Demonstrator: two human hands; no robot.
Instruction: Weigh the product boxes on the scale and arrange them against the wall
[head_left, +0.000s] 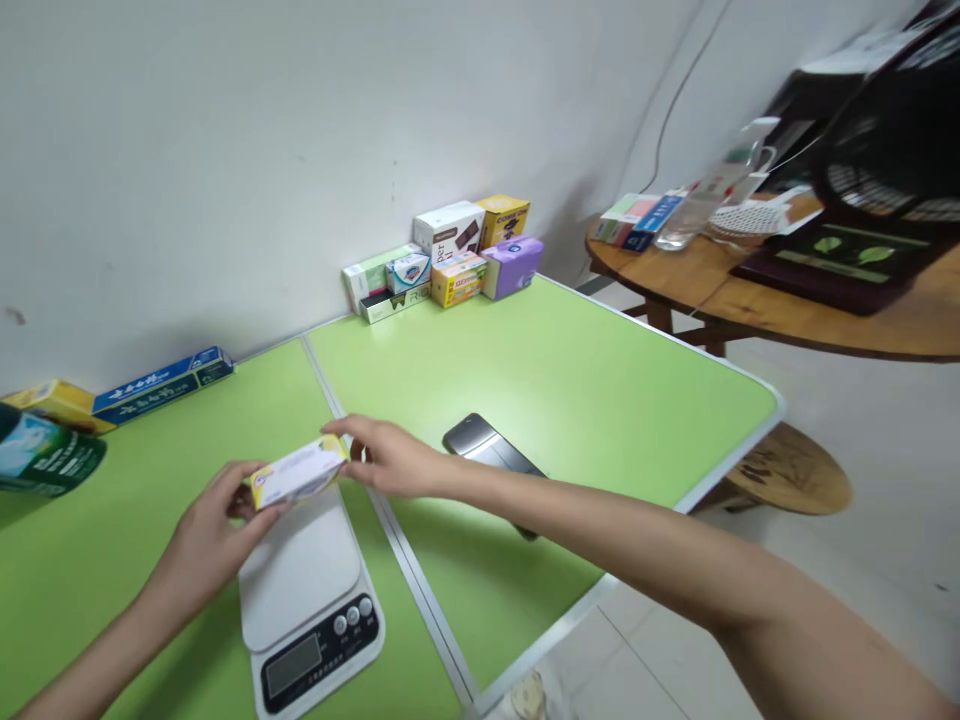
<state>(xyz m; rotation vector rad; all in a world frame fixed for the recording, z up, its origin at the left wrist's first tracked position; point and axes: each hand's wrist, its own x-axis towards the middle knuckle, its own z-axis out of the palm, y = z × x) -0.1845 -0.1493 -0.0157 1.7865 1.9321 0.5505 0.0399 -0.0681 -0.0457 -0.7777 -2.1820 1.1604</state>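
A small white and yellow box point(300, 472) is held between my two hands, over the back part of a white kitchen scale point(304, 580). The fingers of my left hand point(214, 530) grip its left end. At its right end, my right hand point(390, 458) pinches it with thumb and fingers. The scale's dark display panel with round buttons faces the near side. Behind my right forearm a black phone point(487, 443) lies on the green table point(600, 370), partly covered by the arm.
Several boxes stand by the wall, including a white box point(448, 230) and a purple pack point(513, 268). Blue toothpaste boxes point(165, 385) and a dark green container point(52, 455) are at left. A round wooden table point(675, 285) holds a bottle and a fan.
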